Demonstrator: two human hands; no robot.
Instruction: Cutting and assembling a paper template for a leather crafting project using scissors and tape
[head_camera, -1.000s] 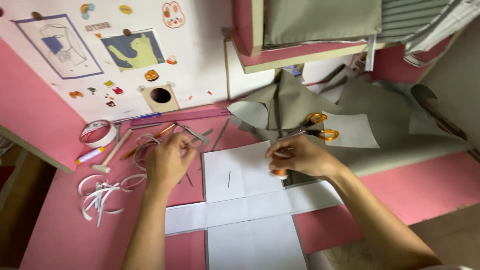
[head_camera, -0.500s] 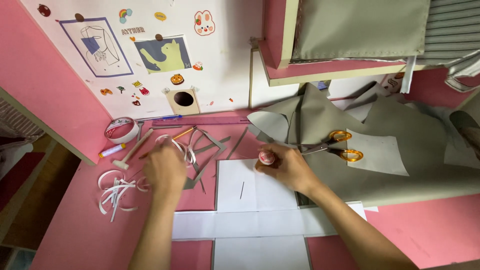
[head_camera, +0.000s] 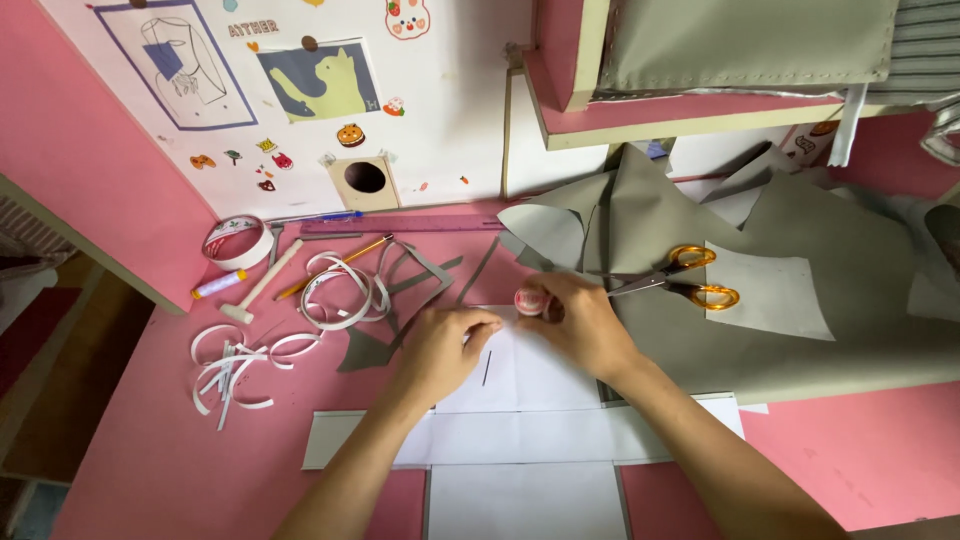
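A white cross-shaped sheet (head_camera: 520, 435) lies flat on the pink table (head_camera: 140, 470) in front of me. My left hand (head_camera: 445, 345) rests palm down on its upper flap, fingertips at the flap's top edge. My right hand (head_camera: 580, 325) grips a small pinkish tape roll (head_camera: 529, 300) at that same edge, right next to the left fingertips. Whether a strip of tape runs between the two hands I cannot tell. Orange-handled scissors (head_camera: 680, 278) lie just right of my right hand on grey sheet material (head_camera: 850, 320).
To the left lie curled white paper strips (head_camera: 240, 360), a larger white tape roll (head_camera: 236, 241), a pencil (head_camera: 335, 266), a purple ruler (head_camera: 400, 226) and grey offcuts (head_camera: 400, 290). A white board with pictures and stickers (head_camera: 300, 100) stands behind. A pink shelf (head_camera: 700, 110) overhangs at right.
My left hand has left the strips and offcuts at the left and come onto the white sheet. My right hand has brought the roll to the sheet's top edge, meeting the left fingertips.
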